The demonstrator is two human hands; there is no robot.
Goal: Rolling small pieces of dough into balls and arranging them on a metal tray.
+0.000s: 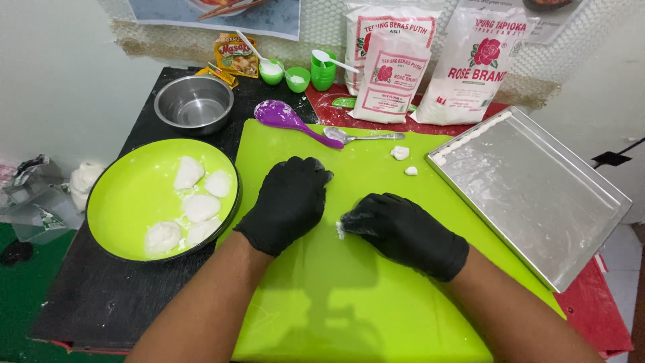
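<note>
Both my hands wear black gloves and rest on a lime green cutting mat. My left hand lies palm down on the mat, fingers curled; anything under it is hidden. My right hand pinches a small white piece of dough at its fingertips, pressed to the mat. To the left, a lime green plate holds several white dough lumps. Two small dough bits lie on the far part of the mat.
A metal tray with a dough strip along its far edge lies at right. At the back stand a steel bowl, a purple spoon, a metal spoon, small green cups, and flour bags.
</note>
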